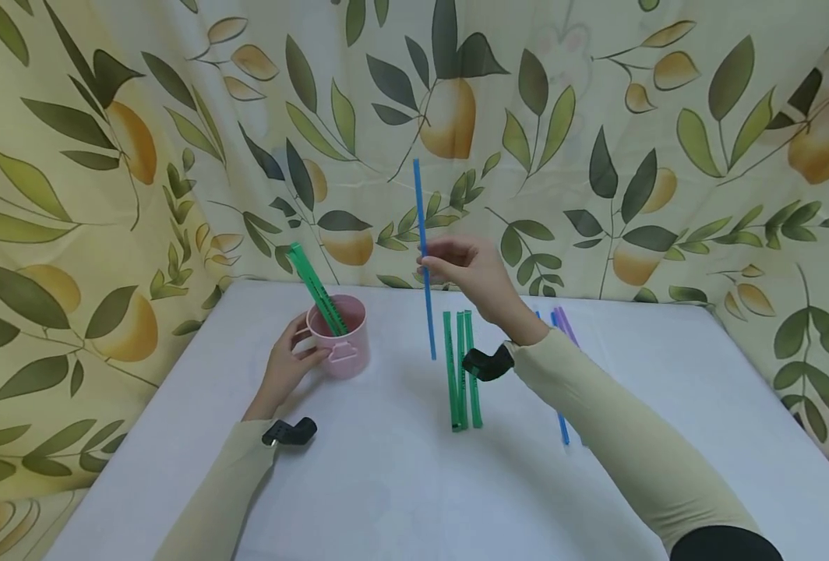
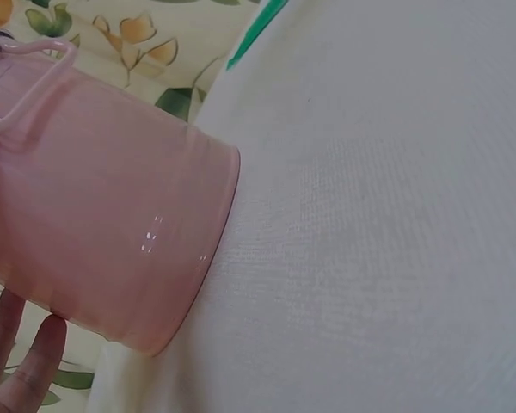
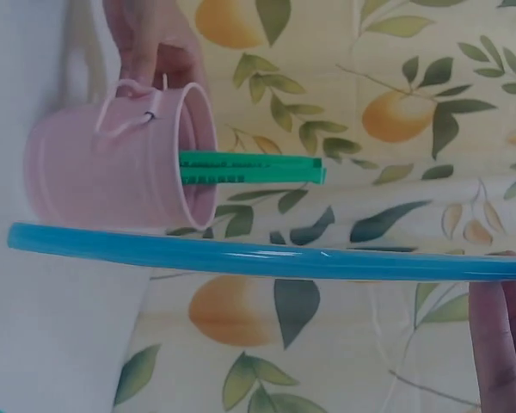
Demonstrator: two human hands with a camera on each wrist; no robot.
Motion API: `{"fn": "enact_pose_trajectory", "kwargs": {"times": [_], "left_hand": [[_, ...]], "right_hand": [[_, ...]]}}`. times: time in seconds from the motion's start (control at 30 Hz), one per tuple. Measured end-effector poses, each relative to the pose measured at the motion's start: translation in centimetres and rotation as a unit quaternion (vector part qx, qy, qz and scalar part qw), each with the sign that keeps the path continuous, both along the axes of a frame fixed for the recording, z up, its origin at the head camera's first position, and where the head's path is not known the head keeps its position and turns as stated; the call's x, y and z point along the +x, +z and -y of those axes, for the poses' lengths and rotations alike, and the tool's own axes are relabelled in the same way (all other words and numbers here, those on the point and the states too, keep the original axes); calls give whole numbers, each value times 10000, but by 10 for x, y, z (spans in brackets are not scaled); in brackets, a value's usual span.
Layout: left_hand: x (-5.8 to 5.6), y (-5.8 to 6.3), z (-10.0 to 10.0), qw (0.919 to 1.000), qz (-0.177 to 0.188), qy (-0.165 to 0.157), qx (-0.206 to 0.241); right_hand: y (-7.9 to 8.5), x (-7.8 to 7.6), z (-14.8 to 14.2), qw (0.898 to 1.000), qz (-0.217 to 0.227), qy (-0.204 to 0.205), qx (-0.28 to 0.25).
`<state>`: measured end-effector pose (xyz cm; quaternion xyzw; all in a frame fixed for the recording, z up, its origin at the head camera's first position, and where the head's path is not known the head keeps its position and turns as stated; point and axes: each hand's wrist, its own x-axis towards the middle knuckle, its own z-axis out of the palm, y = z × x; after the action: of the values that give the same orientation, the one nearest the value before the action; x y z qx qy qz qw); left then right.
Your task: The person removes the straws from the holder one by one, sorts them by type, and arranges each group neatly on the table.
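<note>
My right hand (image 1: 477, 274) pinches a blue straw (image 1: 428, 312) near its middle and holds it upright above the table. In the right wrist view the straw (image 3: 241, 255) crosses the frame, overlapping the lower side of a pink metal-look cup (image 3: 69, 176). That cup (image 1: 347, 360) stands at the left of the table, with my left hand (image 1: 287, 370) gripping its side by a small handle. Green straws in printed wrappers (image 1: 312, 282) lean out of its mouth to the left. Fingertips (image 2: 47, 353) of the left hand touch the cup wall in the left wrist view.
Three green wrapped straws (image 1: 450, 374) lie side by side near the middle of the white tabletop (image 1: 386, 483). Blue straws (image 1: 562, 428) and a purple straw (image 1: 566, 324) lie farther right, partly hidden under my right forearm. A fruit-patterned curtain (image 1: 414, 93) hangs behind the table.
</note>
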<state>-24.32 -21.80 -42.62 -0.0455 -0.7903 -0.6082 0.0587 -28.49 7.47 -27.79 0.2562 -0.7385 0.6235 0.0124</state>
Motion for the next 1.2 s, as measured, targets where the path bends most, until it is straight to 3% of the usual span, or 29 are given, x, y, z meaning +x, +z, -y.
{"fn": "enact_pose_trajectory", "kwargs": {"times": [0.23,0.53,1.0,1.2], "left_hand": [[-1,2,1,9999,4,8,-127],[-17,-20,11,9999,10,-34,-167],[-19,-19,13,9985,516,19,-158],[-20,-19,11,9990,433,-6,-116]], "right_hand": [[-7,9,-29,9996,133,-236,-42],[-18,20,-67,9984,139,-496,218],[-27,31,-124,9903,379,-1074,800],[-31,31,-149,9890,419,-1231,708]]}}
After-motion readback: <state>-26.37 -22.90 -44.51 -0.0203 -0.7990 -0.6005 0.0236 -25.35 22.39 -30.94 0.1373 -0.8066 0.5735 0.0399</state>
